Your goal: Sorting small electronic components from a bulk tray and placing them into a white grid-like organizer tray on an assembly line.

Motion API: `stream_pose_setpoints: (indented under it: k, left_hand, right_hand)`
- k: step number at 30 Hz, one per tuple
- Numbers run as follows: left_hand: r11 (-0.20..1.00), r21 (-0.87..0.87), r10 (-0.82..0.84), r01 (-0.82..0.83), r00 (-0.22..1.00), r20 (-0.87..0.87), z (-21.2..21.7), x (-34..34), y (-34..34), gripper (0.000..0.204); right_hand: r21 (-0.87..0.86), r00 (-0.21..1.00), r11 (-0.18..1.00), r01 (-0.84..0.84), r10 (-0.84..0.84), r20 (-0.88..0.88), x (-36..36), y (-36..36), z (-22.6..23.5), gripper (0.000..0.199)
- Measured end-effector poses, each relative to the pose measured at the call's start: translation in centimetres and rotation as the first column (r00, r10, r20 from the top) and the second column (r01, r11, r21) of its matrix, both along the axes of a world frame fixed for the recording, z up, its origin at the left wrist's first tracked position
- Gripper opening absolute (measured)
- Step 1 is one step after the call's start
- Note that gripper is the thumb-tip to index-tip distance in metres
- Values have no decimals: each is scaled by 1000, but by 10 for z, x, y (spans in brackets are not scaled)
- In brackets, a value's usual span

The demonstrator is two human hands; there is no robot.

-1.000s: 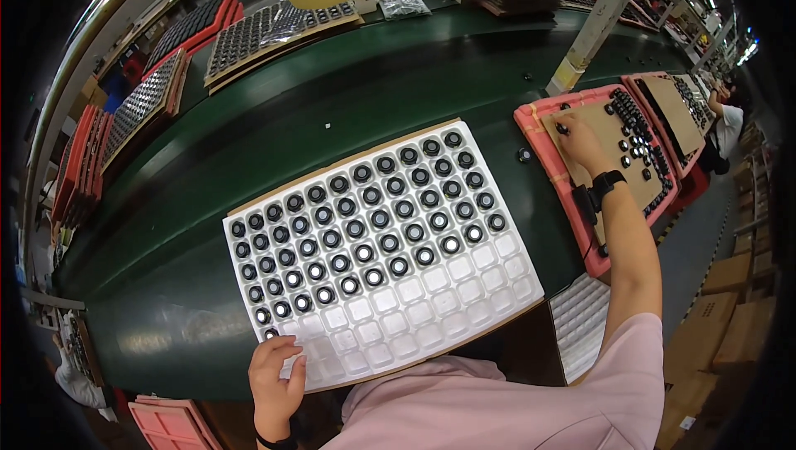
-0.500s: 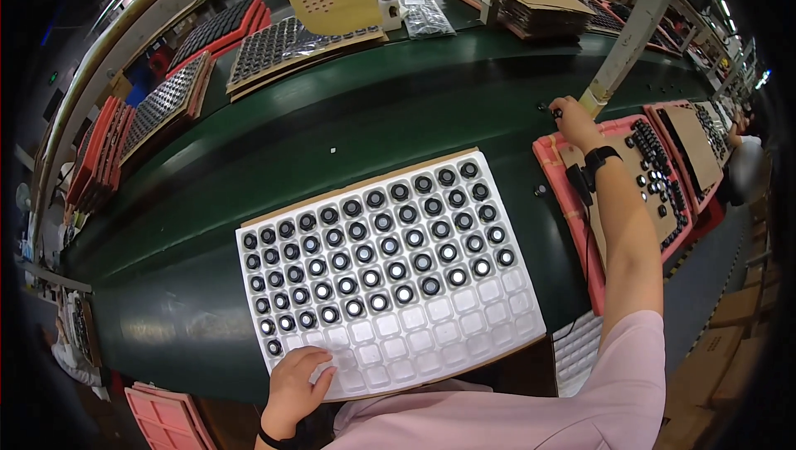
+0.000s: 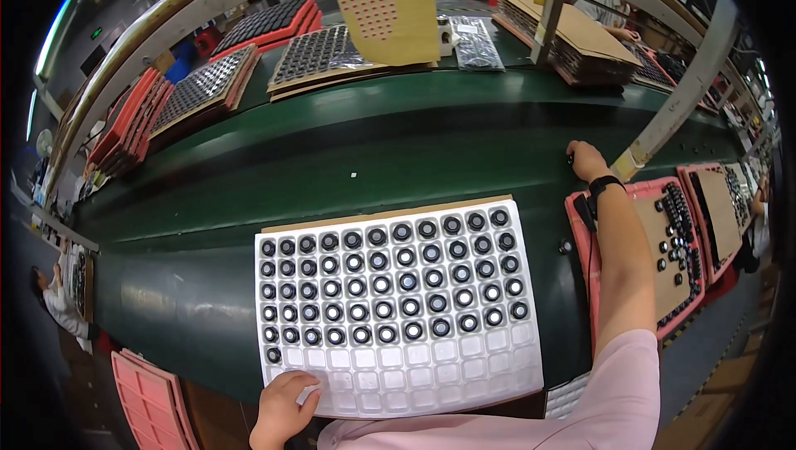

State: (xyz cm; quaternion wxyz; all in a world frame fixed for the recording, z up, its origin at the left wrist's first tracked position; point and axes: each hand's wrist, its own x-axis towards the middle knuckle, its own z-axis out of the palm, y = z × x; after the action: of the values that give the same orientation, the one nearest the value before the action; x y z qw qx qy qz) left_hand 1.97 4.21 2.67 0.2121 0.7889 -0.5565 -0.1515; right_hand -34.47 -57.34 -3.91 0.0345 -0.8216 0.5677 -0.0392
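A white plastic tray (image 3: 448, 377) with square pockets lies before me on a brown board. Small round black parts (image 3: 409, 281), many with a pale centre, fill its far rows and one pocket at the left of the row after. My left hand (image 3: 286, 407) rests on the tray's near left corner, its thumb apart from the curved fingers, apparently holding nothing. My right hand (image 3: 589, 162) reaches far right over the green conveyor belt (image 3: 464, 143). Its fingers close around a small black part (image 3: 571, 158), mostly hidden by them.
A pink tray (image 3: 584, 284) with loose black parts stands right, by a slanted metal post (image 3: 676, 110). One loose part (image 3: 565, 246) lies beside it. Filled trays (image 3: 311, 56), a hanging yellow sheet (image 3: 385, 15) and a cardboard stack (image 3: 589, 44) line the far side.
The view has shifted, so the scene sits lower in it. My right hand has moved a little left, away from the post. The left hand stays at the tray's near left corner.
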Motion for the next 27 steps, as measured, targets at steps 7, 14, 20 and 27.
stream_pose_setpoints:
  k: [7, 14, 20, 27]
  left_hand:
    - [992, -46, -120, 120, 993, 8, 14, -3, -30, 15]
    - [907, -266, -351, 327, 935, -45, 10, -10, -62, 17]
    - [809, -423, -500, 408, 856, -130, 18, -37, -84, 26]
    - [784, -499, -535, 370, 810, -241, -7, -44, -73, 37]
  right_hand:
    - [-39, 957, 967, -252, 255, 138, 15, 35, 21, 28]
    - [396, 616, 708, -585, 69, 785, 87, 233, 84, 29]
    - [425, 469, 472, -772, -28, 883, 103, 398, 69, 31]
    - [391, 198, 436, -810, -425, 883, 129, 458, 30, 36]
